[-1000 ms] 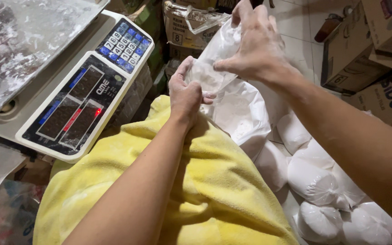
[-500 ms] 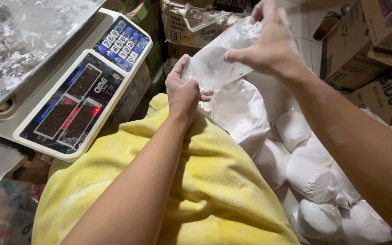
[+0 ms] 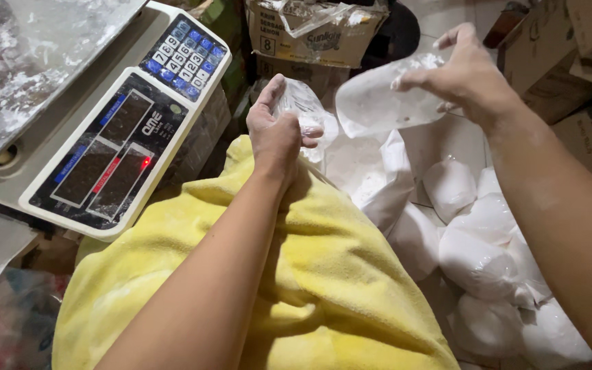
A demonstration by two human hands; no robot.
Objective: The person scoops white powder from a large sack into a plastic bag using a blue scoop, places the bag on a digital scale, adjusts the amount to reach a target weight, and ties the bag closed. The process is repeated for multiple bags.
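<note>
left hand (image 3: 277, 133): fingers pinching a crumpled clear bag (image 3: 303, 103) above the yellow cloth (image 3: 323, 274) | right hand (image 3: 467, 75): pinching an empty clear plastic bag (image 3: 378, 103), raised over the filled white bags (image 3: 477, 240) | risk: thin film may slip or tear under a loose pinch | weighing scale (image 3: 114, 130) far left

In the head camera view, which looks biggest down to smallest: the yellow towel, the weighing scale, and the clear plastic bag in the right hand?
1. Yellow towel, though it lies nearest the camera.
2. Weighing scale.
3. Clear plastic bag, pinched by the right hand.
</note>
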